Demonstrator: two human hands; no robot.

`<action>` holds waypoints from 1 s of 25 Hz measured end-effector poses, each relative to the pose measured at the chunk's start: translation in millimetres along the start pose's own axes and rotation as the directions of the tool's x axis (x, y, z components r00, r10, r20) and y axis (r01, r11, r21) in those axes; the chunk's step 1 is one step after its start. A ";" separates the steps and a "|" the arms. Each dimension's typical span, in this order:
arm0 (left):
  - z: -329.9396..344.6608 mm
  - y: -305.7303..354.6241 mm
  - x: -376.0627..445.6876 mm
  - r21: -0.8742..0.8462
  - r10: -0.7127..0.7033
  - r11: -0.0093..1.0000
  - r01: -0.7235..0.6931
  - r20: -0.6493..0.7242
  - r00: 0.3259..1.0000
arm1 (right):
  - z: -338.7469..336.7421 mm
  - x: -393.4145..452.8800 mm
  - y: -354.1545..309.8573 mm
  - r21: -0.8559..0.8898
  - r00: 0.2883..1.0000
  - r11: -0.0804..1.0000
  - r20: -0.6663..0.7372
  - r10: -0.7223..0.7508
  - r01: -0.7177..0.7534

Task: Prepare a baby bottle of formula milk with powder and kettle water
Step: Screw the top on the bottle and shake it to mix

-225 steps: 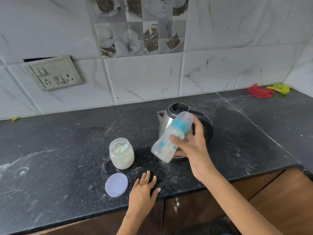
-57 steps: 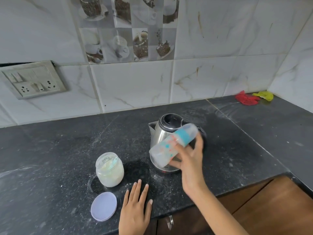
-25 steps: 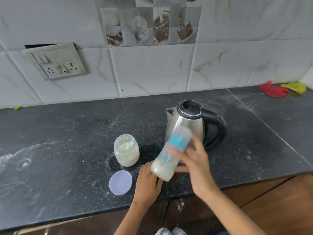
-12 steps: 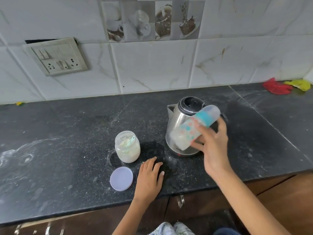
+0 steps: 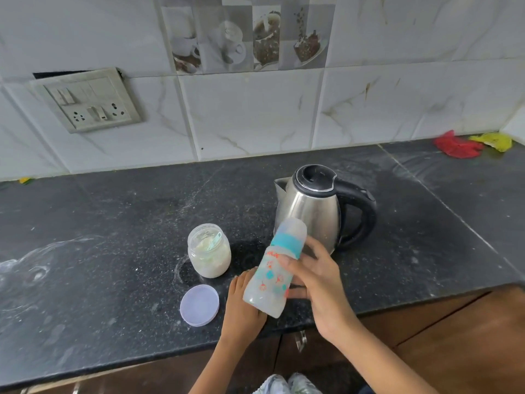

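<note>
The right hand clamps the capped, milky bottle tilted above the table, left hand flat and empty: filling appears complete, mixing in progress.

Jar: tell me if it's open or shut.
Open. The jar has no lid on; its lid lies flat on the counter in front, and a scoop shows inside.

The right hand is gripping a capped baby bottle, tilting its top toward one o'clock above the black counter. The left hand is lying flat beneath it. At eleven o'clock of the bottle an open powder jar is standing, its lid lying at the jar's six o'clock; the steel kettle is standing at the bottle's one o'clock.
</note>
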State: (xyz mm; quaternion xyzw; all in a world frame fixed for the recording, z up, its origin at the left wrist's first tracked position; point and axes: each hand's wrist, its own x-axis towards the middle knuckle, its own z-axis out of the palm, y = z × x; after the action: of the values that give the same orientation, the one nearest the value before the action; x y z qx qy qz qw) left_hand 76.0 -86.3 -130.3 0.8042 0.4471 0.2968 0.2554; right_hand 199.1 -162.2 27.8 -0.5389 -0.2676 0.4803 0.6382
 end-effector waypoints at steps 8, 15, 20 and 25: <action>7.7 -16.6 6.6 0.288 0.134 0.946 -0.145 0.059 0.989 | -20.5 15.6 -12.7 0.231 0.970 0.944 0.006 0.242 -0.237; 8.5 -18.5 7.3 0.330 0.135 0.932 -0.152 0.074 0.988 | -38.4 15.9 -31.8 0.206 0.977 0.957 0.100 0.187 -0.204; 8.8 -17.3 7.6 0.315 0.148 0.936 -0.158 0.054 0.987 | -34.2 23.2 -47.7 0.365 0.986 0.923 -0.148 -0.074 0.124; 6.7 -16.7 7.0 0.319 0.154 0.933 -0.169 0.073 0.985 | -24.8 18.6 -34.5 0.196 0.999 0.980 -0.040 -0.034 0.041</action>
State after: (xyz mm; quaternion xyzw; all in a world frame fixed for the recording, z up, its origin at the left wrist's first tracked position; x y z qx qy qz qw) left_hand 74.2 -73.3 -144.5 0.8759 0.4161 0.2206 0.1051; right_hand 239.0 -154.6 50.3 -0.4768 -0.2172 0.4824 0.7020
